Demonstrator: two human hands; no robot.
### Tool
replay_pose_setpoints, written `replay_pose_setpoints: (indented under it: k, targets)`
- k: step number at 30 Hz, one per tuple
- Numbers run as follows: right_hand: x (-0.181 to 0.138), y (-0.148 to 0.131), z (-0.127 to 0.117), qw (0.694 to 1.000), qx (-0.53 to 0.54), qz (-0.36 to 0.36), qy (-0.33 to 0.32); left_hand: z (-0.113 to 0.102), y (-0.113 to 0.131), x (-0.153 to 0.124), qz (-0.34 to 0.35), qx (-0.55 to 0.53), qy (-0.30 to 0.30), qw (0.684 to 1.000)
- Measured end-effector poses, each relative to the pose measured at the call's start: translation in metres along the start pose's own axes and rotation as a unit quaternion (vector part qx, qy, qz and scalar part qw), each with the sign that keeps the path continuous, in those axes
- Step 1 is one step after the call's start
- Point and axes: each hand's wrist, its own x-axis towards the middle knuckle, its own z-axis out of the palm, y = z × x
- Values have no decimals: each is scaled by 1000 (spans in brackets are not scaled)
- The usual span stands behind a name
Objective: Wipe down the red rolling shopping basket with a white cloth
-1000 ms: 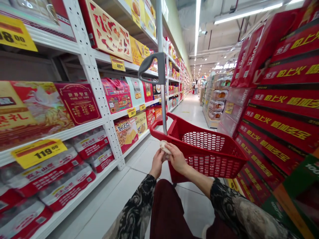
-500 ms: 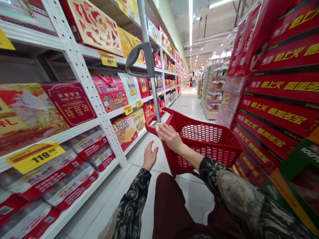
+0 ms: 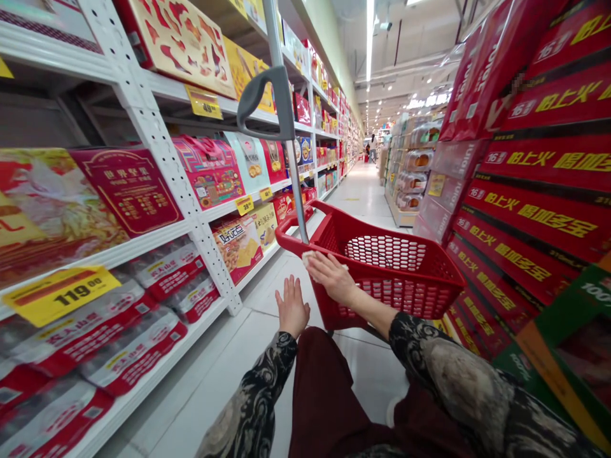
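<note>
Head view: the red basket (image 3: 396, 270), stretching forward-right, is touched by the nearer right hand (image 3: 333, 278), a white cloth (image 3: 308, 257) pinned beneath; the left hand (image 3: 292, 308) is spread, apart.

the right hand (image 3: 331, 277) hides most of a white wad (image 3: 306, 257), perhaps a cloth. the red basket's metal pole (image 3: 296, 184) is cut off by the top edge near twelve o'clock, a green carton (image 3: 573, 324) by the right edge at four o'clock. toward one o'clock, distant figures (image 3: 373, 147) are too small to tell apart.
</note>
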Motion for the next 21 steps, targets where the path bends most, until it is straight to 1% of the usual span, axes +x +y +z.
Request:
replay_pose_setpoints:
  k: [2, 4, 6, 9, 11, 12, 13, 15, 17, 19, 21]
  targets:
    - [12, 7, -5, 999, -10, 34, 21, 0, 4, -1, 7, 1, -2, 1000]
    - [5, 11, -3, 999, -18, 34, 1, 1, 10, -3, 21, 1, -10, 1000]
    - [-20, 10, 6, 999, -23, 12, -44, 3, 19, -7, 41, 0, -21, 999]
    - [-70, 3, 21, 993, -28, 0, -111, 9, 31, -15, 70, -4, -38, 997]
    - [-93, -2, 25, 990, -28, -1, -139, 13, 38, -19, 84, -11, -49, 995]
    - [-99, -3, 24, 990, -23, -3, -143, 14, 40, -20, 88, -15, -54, 995]
    - [-100, -4, 22, 990, -16, -4, -137, 14, 43, -20, 90, -18, -56, 994]
    - [-90, -1, 12, 995, -4, 9, -96, 13, 48, -18, 89, -23, -54, 994]
    - [-74, 6, 1, 998, -7, 53, -37, 10, 55, -14, 86, -24, -48, 995]
    - [-63, 16, -7, 994, -22, 102, 5, 7, 62, -9, 93, -21, -39, 995]
    - [-65, 24, -8, 991, -34, 131, 9, 6, 69, -7, 110, -19, -32, 993]
